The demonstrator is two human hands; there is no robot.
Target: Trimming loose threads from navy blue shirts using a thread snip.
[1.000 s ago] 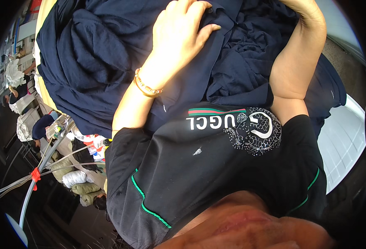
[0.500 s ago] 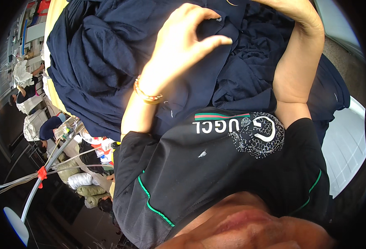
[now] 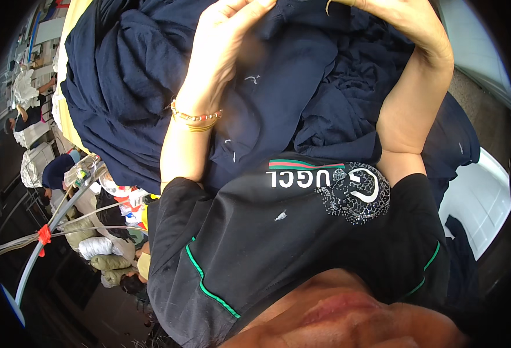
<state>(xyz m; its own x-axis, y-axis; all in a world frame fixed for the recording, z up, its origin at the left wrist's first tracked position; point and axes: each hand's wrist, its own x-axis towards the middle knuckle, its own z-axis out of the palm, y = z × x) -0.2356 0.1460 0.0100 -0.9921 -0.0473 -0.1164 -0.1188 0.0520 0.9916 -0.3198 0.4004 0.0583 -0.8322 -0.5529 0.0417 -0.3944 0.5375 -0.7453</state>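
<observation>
Navy fabric (image 3: 302, 110), soft and matte, heaped in crumpled folds on a yellowish table (image 3: 63, 69) close against the chest, nothing visibly folded flat or sorted so far, most of the pile looking unhandled. Left hand (image 3: 223, 40) up top with fingers curled, pinching an edge of the cloth, beaded bracelet (image 3: 196, 119) at the wrist. Right hand (image 3: 409, 23) bent over the top of the heap, fingers cut off by the frame edge, grip cannot be told.

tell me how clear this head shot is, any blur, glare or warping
Head view: strong fisheye warp with a black rim around the circle; the left hand looks slightly motion-blurred on the navy cloth; the right hand is cut by the top edge; the white surface at right is bright, and the lower left is dim.
</observation>
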